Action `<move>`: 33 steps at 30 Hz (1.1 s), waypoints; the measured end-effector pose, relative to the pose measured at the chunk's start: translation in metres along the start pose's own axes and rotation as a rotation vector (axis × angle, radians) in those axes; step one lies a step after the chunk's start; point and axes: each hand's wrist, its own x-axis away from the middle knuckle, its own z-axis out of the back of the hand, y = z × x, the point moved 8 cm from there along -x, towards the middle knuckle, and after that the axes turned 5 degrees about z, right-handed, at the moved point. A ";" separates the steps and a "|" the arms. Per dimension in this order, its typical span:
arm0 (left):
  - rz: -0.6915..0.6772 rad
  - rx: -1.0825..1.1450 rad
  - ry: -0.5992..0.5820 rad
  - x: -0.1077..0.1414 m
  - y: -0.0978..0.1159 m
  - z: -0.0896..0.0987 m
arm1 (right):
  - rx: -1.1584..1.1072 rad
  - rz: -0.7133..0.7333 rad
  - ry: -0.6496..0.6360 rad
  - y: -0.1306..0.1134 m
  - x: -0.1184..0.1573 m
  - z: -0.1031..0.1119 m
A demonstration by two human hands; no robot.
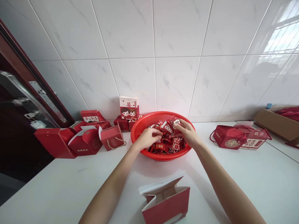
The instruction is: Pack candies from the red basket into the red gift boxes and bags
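Note:
A red plastic basket [136, 124] full of small red-wrapped candies [161, 147] stands against the tiled wall. Over its right side my right hand [188, 133] pinches a red candy packet [171, 126] with white lettering. My left hand [149, 138] is at the basket's left side, fingers curled together just above the candies; what they hold, if anything, is hidden. Between my forearms, near the front, an open red paper gift box [167, 203] stands with its top flaps up.
Several red gift boxes [86, 140] cluster at the left, beside a dark door [21, 124]. A box with cartoon figures [129, 108] stands behind. Two red boxes with cord handles [230, 137] are at the right, near a brown cardboard box [275, 123] holding red material.

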 end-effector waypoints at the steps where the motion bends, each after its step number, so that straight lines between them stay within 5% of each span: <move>1: 0.014 -0.107 -0.051 0.000 -0.003 -0.005 | -0.003 -0.006 0.013 0.001 0.000 0.001; 7: 0.038 -0.414 -0.209 -0.001 -0.009 -0.023 | -0.024 0.009 0.066 0.002 -0.002 0.006; 16: 0.068 -0.356 -0.372 0.003 -0.008 -0.034 | -0.021 0.013 0.072 0.001 -0.003 0.006; 25: 0.043 0.387 0.197 0.012 0.004 0.020 | -0.182 -0.009 0.055 -0.002 -0.002 0.002; 33: -0.036 0.432 0.408 0.036 0.024 0.038 | -0.244 -0.046 -0.015 -0.021 0.010 -0.031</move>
